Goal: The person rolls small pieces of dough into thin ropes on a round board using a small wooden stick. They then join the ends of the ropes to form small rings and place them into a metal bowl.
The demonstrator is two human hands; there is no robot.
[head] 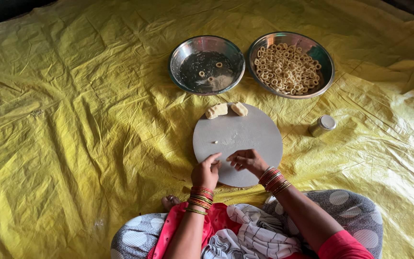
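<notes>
Patterned cloth (245, 237) over the lap lies nearest the camera, and just beyond it both hands are held over the near edge of the round grey board (245, 134). The left hand (206, 171) is curled, fingertips pinched together; the right hand (247, 160) is half closed, fingers bent toward the left. A small bit of dough seems to be worked between them, though it cannot be made out clearly.

Counted from largest to smallest: one yellow sheet (73, 120) is spread on the floor; one board is laid on it; two steel bowls are set beyond the board, well apart from the hands. The right bowl (326, 55) is filled with many dough rings (286, 69), too many to count; the left bowl (180, 57) holds only two rings and some flour. Two dough lumps (216, 111) rest at the board's far edge, one small jar (322, 125) lies beside the board, and one dough crumb (214, 142) sits near the middle.

Uncovered lumps are likely to dry and crack. The jar could be rolled away by a stray sleeve, and the wrinkled sheet could let a bowl be tipped if it is tugged.
</notes>
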